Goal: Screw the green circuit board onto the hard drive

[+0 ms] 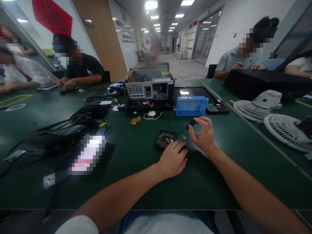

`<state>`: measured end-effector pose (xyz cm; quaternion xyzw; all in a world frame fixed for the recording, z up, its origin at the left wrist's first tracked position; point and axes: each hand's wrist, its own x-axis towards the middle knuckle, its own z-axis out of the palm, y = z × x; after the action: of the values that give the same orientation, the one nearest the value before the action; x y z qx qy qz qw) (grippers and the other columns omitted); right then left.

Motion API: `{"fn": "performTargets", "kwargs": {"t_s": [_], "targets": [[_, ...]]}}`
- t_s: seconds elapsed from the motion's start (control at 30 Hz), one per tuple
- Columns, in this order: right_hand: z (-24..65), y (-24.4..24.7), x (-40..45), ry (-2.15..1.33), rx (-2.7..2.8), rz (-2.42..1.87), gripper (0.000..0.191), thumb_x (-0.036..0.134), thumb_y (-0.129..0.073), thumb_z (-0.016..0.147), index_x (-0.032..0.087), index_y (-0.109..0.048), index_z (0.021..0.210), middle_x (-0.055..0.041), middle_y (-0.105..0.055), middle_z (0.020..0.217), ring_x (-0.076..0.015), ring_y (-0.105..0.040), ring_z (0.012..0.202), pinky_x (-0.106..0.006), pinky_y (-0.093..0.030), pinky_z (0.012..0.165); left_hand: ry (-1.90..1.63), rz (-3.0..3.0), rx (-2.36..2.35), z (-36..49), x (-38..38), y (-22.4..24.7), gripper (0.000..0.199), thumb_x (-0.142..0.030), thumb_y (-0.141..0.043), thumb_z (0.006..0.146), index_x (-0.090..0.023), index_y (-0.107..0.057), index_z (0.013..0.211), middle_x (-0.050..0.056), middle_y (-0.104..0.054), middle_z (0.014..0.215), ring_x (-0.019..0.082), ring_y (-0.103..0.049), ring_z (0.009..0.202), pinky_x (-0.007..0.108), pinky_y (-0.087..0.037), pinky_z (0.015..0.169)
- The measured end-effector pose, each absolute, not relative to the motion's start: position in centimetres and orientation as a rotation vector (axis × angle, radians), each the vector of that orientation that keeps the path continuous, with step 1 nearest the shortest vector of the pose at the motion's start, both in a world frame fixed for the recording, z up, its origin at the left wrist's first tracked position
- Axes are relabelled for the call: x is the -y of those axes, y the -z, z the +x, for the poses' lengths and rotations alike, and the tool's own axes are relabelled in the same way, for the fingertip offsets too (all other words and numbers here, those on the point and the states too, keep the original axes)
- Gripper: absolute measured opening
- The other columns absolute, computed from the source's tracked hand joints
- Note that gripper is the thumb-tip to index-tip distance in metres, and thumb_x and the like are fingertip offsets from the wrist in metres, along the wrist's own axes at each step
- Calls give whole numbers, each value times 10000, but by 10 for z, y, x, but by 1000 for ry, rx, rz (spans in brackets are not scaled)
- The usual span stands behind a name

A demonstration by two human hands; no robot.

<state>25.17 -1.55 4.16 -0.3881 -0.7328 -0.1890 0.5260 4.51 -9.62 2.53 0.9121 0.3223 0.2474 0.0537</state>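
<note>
A black hard drive [165, 138] with a small green circuit board [181, 137] at its right end lies on the green table [136, 191]. My left hand [173, 158] rests on the drive's near right edge, its fingers bent over that edge. Pinched in my right hand [202, 133] is a dark-handled screwdriver [191, 123], just right of the drive. Its thin shaft slants down to the left, toward the green board. Whether the tip touches the board is too small to tell.
Behind the drive stand a blue bin [192, 106] and an open computer case [149, 89]. Another drive [217, 108] lies right of the bin. White fan parts [258, 105] are at right, cables and a lit screen [89, 154] at left. Several people sit around.
</note>
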Motion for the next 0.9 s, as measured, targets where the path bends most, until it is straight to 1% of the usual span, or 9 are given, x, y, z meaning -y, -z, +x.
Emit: {"fn": "performTargets", "kwargs": {"t_s": [0.13, 0.2, 0.37, 0.53, 0.6, 0.8, 0.9], "targets": [[252, -41, 13, 385, 1773, -896, 511, 216, -684, 872, 235, -469, 1335, -148, -608, 1255, -308, -621, 1184, -540, -560, 973, -759, 2775, -986, 45, 96, -24, 333, -266, -602, 939, -143, -633, 1247, 165, -540, 1439, 324, -478, 1367, 511, -429, 1134], [253, -39, 12, 347, 1783, -885, 520, 206, -667, 880, 235, -441, 1348, -147, -620, 1273, -303, -630, 1191, -527, -565, 968, -758, 2778, -987, 45, 96, -23, 331, -271, -599, 942, -139, -636, 1244, 162, -540, 1438, 322, -475, 1370, 500, -423, 1142], [257, -36, 11, 378, 1739, -993, 460, 261, -682, 884, 219, -475, 1292, -131, -639, 1185, -274, -671, 1027, -464, -592, 861, -749, 2785, -988, 45, 94, -19, 346, -279, -596, 944, -132, -635, 1255, 167, -536, 1440, 322, -466, 1379, 496, -412, 1154], [254, -39, 15, 414, 1748, -1000, 464, 321, -737, 863, 226, -495, 1248, -82, -637, 1052, -231, -659, 859, -415, -587, 770, -740, 2779, -1002, 45, 95, -20, 354, -279, -606, 936, -145, -631, 1262, 167, -534, 1445, 325, -467, 1380, 514, -418, 1147], [252, -40, 17, 400, 1748, -1009, 462, 336, -738, 866, 226, -499, 1246, -72, -633, 1027, -215, -649, 809, -401, -582, 748, -734, 2779, -1000, 45, 95, -21, 354, -280, -603, 939, -146, -629, 1265, 163, -532, 1450, 326, -470, 1377, 516, -420, 1145], [254, -42, 21, 357, 1806, -1005, 417, 275, -618, 925, 216, -495, 1319, -70, -626, 1001, -217, -642, 812, -415, -573, 769, -732, 2786, -998, 45, 95, -21, 353, -280, -598, 940, -144, -630, 1264, 164, -540, 1440, 323, -474, 1373, 508, -421, 1145], [254, -41, 21, 358, 1781, -1027, 411, 278, -599, 932, 217, -497, 1325, -59, -624, 968, -219, -641, 814, -420, -570, 777, -738, 2785, -1001, 45, 95, -21, 354, -278, -598, 941, -142, -630, 1266, 164, -536, 1444, 321, -469, 1376, 502, -417, 1150]]}}
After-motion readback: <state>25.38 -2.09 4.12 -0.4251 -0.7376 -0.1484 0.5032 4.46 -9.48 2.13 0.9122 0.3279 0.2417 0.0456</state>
